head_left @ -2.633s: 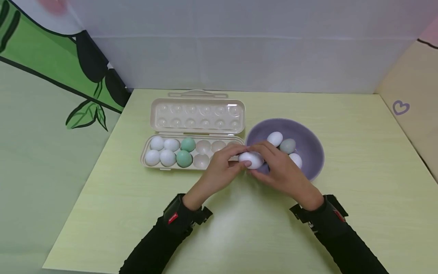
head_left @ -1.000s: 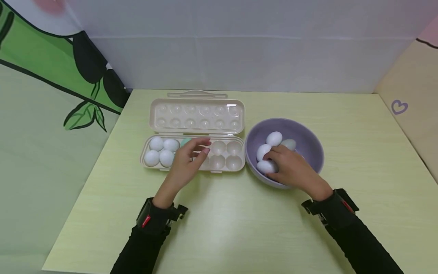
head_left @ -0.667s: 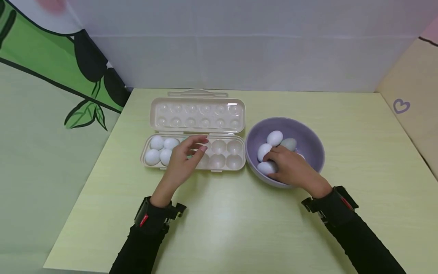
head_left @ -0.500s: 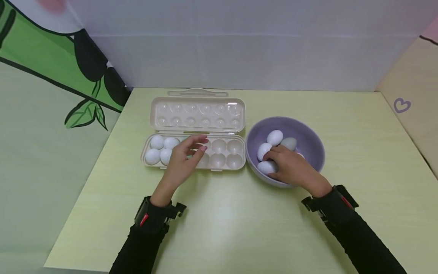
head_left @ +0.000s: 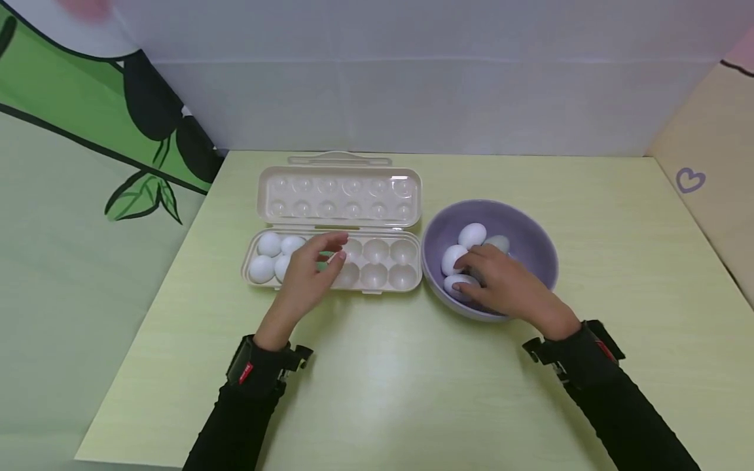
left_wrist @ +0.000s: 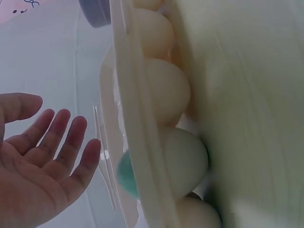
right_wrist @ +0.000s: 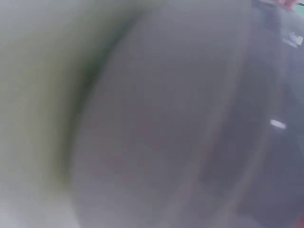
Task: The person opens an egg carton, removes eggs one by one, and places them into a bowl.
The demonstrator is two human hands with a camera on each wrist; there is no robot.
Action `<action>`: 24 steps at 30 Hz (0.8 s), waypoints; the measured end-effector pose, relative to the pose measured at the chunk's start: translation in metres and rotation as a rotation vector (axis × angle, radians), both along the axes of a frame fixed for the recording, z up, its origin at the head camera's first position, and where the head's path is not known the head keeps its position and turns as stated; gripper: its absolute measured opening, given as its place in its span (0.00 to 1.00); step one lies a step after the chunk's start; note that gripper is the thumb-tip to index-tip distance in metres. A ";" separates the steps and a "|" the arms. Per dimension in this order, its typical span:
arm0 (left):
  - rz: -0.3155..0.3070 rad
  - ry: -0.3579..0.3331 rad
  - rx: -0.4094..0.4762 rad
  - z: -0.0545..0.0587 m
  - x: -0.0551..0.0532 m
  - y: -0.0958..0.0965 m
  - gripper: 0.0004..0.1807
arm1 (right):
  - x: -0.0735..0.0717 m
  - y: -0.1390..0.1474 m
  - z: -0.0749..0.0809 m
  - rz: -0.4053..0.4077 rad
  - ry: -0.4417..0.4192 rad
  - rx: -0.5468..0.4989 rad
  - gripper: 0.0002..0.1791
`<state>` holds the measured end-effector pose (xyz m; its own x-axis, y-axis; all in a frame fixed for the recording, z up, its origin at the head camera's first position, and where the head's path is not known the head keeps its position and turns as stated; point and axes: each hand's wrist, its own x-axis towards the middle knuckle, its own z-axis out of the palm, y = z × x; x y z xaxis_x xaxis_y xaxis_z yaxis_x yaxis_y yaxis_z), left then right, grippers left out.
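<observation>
In the head view an egg carton [head_left: 338, 290] lies with its lid [head_left: 340, 196] raised. White eggs [head_left: 262, 269] fill its left end; green eggs [head_left: 326, 256] sit beside them, mostly hidden by my left hand [head_left: 306, 271]. That hand hovers over the carton, fingers loosely bent and holding nothing; the left wrist view shows its bare palm [left_wrist: 38, 190]. My right hand [head_left: 509, 281] reaches into a purple bowl [head_left: 538, 248]. Its thumb and fingers stand apart near two white eggs [head_left: 452, 260]. Another white egg and a grey egg [head_left: 498, 243] lie farther back. What lies beneath the palm is hidden.
Carton and bowl stand side by side on a pale yellow table [head_left: 383, 379]. A pale wall sheet [head_left: 412, 104] rises behind the table. The carton's right cups [head_left: 389, 261] hold no eggs. The bowl's side fills the blurred right wrist view.
The hands parted after holding a white egg together; that egg left their grasp. My left hand moved left over the carton, my right into the bowl. Lately the right thumb has spread from its fingers.
</observation>
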<state>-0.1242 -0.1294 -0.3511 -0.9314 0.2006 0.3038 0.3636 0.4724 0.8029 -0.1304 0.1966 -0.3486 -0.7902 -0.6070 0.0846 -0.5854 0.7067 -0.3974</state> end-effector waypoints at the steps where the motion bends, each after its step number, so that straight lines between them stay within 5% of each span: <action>1: 0.010 0.004 -0.037 -0.001 -0.001 -0.002 0.15 | 0.000 0.000 0.003 0.002 0.018 -0.014 0.15; 10: 0.135 -0.034 -0.403 0.003 -0.014 -0.018 0.18 | 0.003 -0.002 0.038 0.042 0.204 -0.117 0.13; 16: 0.157 -0.092 -0.542 -0.001 -0.026 -0.021 0.22 | 0.005 -0.009 0.053 0.107 0.299 -0.149 0.12; 24: 0.181 -0.124 -0.702 -0.008 -0.041 -0.017 0.23 | 0.004 -0.017 0.063 0.130 0.305 -0.156 0.12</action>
